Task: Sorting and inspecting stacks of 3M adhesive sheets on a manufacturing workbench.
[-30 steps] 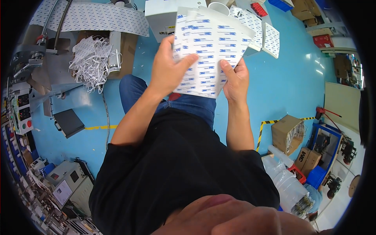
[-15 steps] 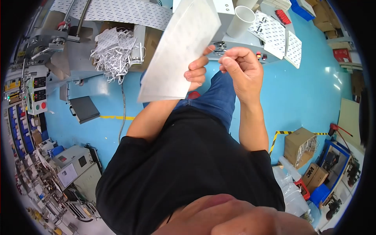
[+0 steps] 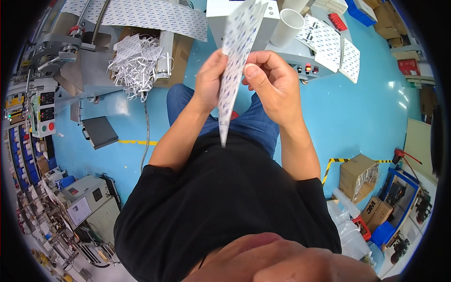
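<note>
In front of my body, a thin stack of white sheets (image 3: 233, 77) with a blue repeating print stands nearly edge-on, narrowing to a point at its lower end. My left hand (image 3: 210, 77) grips its left side, with the fingertips hidden behind the sheets. At the right edge is my right hand (image 3: 274, 84), its fingers curled and thumb bent inward against the sheets. Whether a single sheet is pinched there is too hard to see.
A cardboard box (image 3: 181, 58) of tangled white paper strips (image 3: 136, 68) stands at the upper left, below a long printed web (image 3: 145, 16). To the upper right, a grey machine table (image 3: 296, 61) bears a white cup-like cylinder (image 3: 287, 28) and cut printed sheets (image 3: 322, 40).
The sheets have turned from their plain broad face to nearly edge-on, showing the blue print. My left hand has shifted left and up; my right hand has come left to the sheets' edge.
</note>
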Demonstrator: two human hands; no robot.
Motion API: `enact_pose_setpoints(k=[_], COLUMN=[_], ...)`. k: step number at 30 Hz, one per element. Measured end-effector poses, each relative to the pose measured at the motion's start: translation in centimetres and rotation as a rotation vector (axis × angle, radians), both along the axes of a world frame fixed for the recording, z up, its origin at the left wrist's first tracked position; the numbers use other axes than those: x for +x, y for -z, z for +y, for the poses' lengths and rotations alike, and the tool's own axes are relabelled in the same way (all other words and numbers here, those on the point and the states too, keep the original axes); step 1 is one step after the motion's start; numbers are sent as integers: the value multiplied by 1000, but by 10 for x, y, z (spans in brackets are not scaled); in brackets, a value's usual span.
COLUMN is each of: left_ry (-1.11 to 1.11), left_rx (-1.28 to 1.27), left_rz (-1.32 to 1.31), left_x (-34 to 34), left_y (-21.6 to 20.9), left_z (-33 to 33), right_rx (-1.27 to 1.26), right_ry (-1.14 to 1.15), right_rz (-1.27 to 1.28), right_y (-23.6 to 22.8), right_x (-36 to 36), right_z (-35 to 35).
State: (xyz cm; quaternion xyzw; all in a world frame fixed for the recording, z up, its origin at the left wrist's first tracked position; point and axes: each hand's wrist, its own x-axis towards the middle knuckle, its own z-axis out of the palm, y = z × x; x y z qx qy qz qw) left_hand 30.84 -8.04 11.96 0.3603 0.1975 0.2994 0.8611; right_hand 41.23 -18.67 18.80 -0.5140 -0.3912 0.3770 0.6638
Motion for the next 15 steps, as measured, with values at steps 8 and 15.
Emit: enact_pose_setpoints(k=[8, 15], left_ry=[-333, -407], left_rx=[529, 773], left_rz=[34, 241], left_x=[-17, -22], left_y=[23, 27], left_z=[30, 32], right_rx=[-77, -69], right_ry=[-122, -214], right_rz=[212, 214], right_y=[24, 39], right_x=[15, 18], right_z=[-5, 0])
